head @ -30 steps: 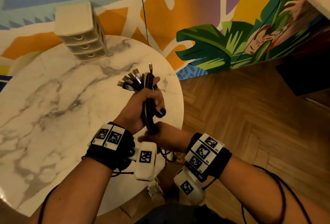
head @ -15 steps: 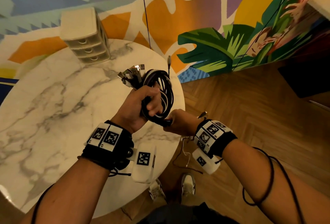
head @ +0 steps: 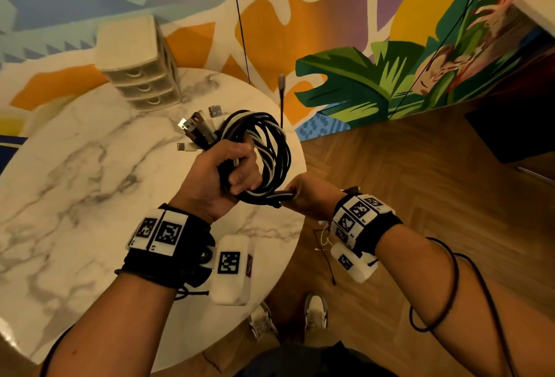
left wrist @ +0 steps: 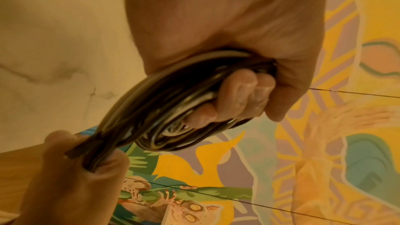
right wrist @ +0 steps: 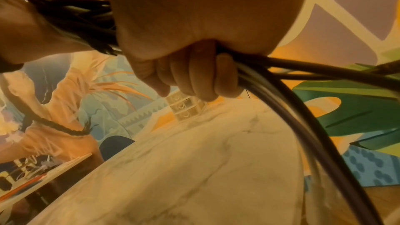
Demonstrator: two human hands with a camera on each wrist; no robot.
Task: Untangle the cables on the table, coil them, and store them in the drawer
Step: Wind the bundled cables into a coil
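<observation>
A bundle of black and white cables (head: 267, 151) is wound into a coil above the right edge of the marble table (head: 75, 184). My left hand (head: 222, 175) grips the coil's left side, fingers curled through the loop (left wrist: 242, 95). Several plug ends (head: 195, 125) stick out beyond that fist, and one plug (head: 281, 79) stands up behind the coil. My right hand (head: 306, 196) grips the strands (right wrist: 281, 81) at the coil's lower right end. A small beige drawer unit (head: 138, 67), its drawers shut, stands at the table's far edge.
The painted wall (head: 330, 16) rises right behind the table. Wooden floor (head: 420, 181) lies to the right, with a dark object (head: 516, 133) at the far right. Thin loose wires (head: 326, 244) hang below my right wrist. My shoes (head: 315, 310) show below the table's edge.
The bundle has turned from a narrow edge-on bunch to a wide open coil. My right hand has moved up and right from under the left hand to the coil's lower right end.
</observation>
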